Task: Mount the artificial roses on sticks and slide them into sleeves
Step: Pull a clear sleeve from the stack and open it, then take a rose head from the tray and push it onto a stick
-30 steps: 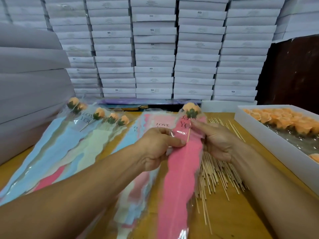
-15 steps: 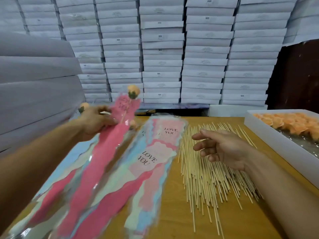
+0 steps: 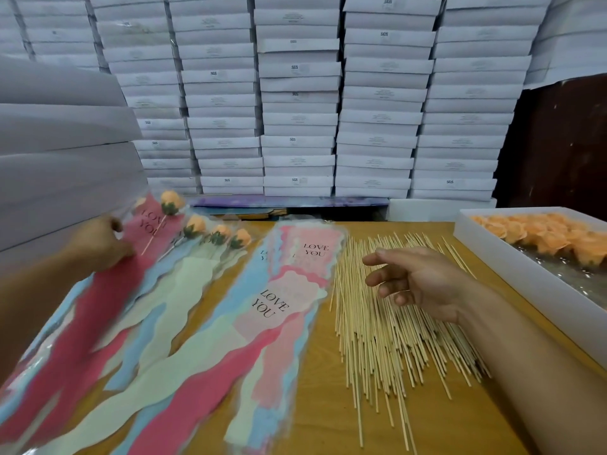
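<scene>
Our left hand (image 3: 98, 243) pinches the upper edge of a pink sleeve (image 3: 98, 300) printed "LOVE YOU", with its fingers curled onto the clear film; the picture is blurred there, so we cannot tell exactly how the fingers lie. An orange rose (image 3: 172, 201) on its stick (image 3: 154, 234) sits in that sleeve, the flower poking out of the top. Our right hand (image 3: 417, 284) hovers well apart from the left, holding nothing, fingers loosely spread above the pile of bare wooden sticks (image 3: 377, 339) on the wooden table (image 3: 322, 405). Just beside the held sleeve lie three more sleeved roses (image 3: 220, 233) in a row, their orange heads pointing toward the far side. Between these and the sticks lies a stack of empty sleeves (image 3: 272, 310) in pink, blue and pale green, the topmost reading "LOVE YOU". To the right of the sticks stands a shallow white tray (image 3: 512, 267) holding loose orange rose heads (image 3: 551, 234). Behind the table, white flat boxes (image 3: 299, 103) rise in tall stacks, and more of them are piled at our left.
</scene>
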Tool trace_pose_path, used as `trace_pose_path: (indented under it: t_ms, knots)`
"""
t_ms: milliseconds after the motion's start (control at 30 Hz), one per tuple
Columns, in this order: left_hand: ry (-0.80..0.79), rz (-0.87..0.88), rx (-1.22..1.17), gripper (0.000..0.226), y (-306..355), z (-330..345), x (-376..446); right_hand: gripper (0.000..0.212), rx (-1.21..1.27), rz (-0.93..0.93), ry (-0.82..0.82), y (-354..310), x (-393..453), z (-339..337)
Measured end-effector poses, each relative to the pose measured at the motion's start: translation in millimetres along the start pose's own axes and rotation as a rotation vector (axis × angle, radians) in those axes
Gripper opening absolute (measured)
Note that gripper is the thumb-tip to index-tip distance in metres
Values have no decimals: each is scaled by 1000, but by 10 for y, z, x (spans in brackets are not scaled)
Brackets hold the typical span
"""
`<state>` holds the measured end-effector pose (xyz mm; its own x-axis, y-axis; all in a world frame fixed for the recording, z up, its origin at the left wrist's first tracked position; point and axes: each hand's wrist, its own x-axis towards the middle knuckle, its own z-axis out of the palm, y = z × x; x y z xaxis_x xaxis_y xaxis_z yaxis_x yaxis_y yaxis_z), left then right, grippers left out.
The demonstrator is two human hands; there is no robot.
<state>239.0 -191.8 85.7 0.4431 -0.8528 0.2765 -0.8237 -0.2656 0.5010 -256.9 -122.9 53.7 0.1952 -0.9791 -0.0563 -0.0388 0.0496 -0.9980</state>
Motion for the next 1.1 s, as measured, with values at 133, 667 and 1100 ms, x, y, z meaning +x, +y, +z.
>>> trace_pose_path:
  t_ms: [133,667,1100]
  knots:
    - [56,-8,79,29,-11,40,13,21,-7,-11,193,29,46,-46]
    - [75,170,73,70,1143,231,-608,12,-1,-30,413,22,88,-114]
    - [-146,229,-649,28,2753,1156,-1975,13,-10,-33,397,58,119,-158]
